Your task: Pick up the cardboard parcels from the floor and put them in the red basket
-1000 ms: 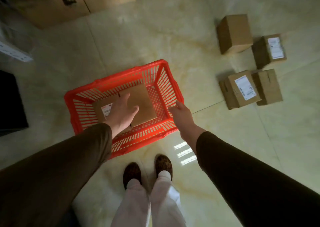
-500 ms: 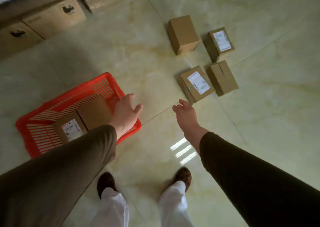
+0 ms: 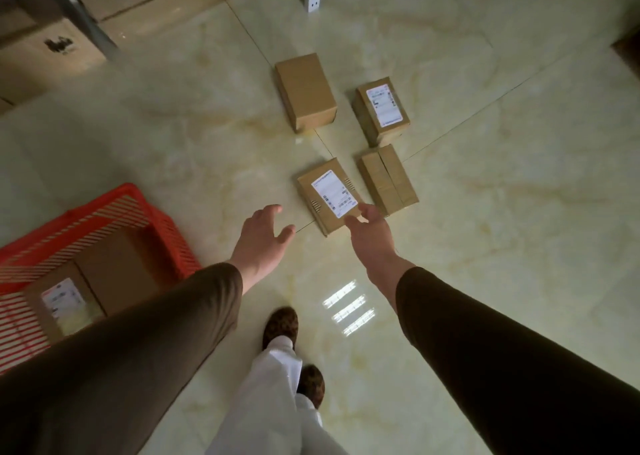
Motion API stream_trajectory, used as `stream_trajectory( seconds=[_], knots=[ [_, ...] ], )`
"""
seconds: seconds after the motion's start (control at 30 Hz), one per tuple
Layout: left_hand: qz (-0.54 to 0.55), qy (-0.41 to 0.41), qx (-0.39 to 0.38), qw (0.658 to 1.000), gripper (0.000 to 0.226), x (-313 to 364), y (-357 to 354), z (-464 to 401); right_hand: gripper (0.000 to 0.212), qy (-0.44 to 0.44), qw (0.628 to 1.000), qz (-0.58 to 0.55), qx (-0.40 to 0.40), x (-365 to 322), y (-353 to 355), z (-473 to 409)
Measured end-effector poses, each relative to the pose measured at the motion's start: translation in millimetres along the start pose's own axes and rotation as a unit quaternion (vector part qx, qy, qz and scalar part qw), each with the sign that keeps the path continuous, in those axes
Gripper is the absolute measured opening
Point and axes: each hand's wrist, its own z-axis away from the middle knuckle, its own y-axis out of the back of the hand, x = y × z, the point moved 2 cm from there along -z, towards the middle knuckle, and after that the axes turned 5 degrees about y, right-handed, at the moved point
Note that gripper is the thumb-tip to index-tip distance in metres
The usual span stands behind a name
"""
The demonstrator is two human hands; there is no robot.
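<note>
Both open, empty hands point(image 3: 263, 236) point(image 3: 372, 234) have left the red basket point(image 3: 152, 219), nearing the labelled parcel point(image 3: 329, 196).

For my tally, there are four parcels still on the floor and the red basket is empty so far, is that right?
Not quite: the head view shows four parcels on the floor, but the red basket is not empty. It already holds two parcels, one plain and one labelled.

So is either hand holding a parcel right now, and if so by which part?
Nothing is held. The left hand is open over bare floor; the right hand overlaps the near corner of the labelled parcel, which lies flat on the floor.
</note>
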Motion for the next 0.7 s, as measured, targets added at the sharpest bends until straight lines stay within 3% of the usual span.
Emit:
stream_trajectory(
  seconds=[0.37,0.7],
  knots=[
    [-0.019,0.038,0.002,0.999,0.057,113.3,-64.6,-38.3,0.048,-0.008,1.000,-0.006,-0.022,4.3,106.4,-82.8],
    [0.098,0.103,0.003,0.990,0.054,197.3,-149.6,-71.1,0.048,0.020,0.995,0.054,-0.079,10.7,188.9,-167.4]
  ],
)
